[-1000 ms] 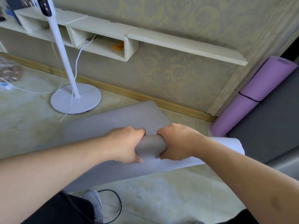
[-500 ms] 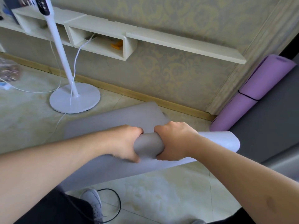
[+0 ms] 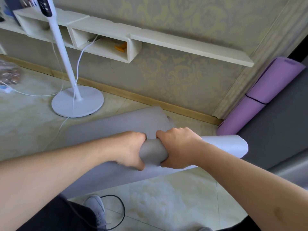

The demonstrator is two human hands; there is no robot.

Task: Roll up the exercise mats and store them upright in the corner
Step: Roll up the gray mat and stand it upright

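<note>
Grey mat [image 3: 120,124]: light, floppy foam, we judge; our left hand [image 3: 128,150] and right hand [image 3: 179,148] both grip its roll mid-length, best held near the ends.

White stand [image 3: 77,104] with round base on tile floor [image 3: 25,114], near the baseboard [image 3: 133,95]; white cable [image 3: 78,64] trailing from it into a wall shelf [image 3: 103,39] cubby. Orange item [image 3: 120,47] in that cubby. Clear plastic bag [image 3: 9,74] at floor's left edge. Black cord [image 3: 116,212] looped beside a grey shoe [image 3: 97,209] at bottom edge.
</note>
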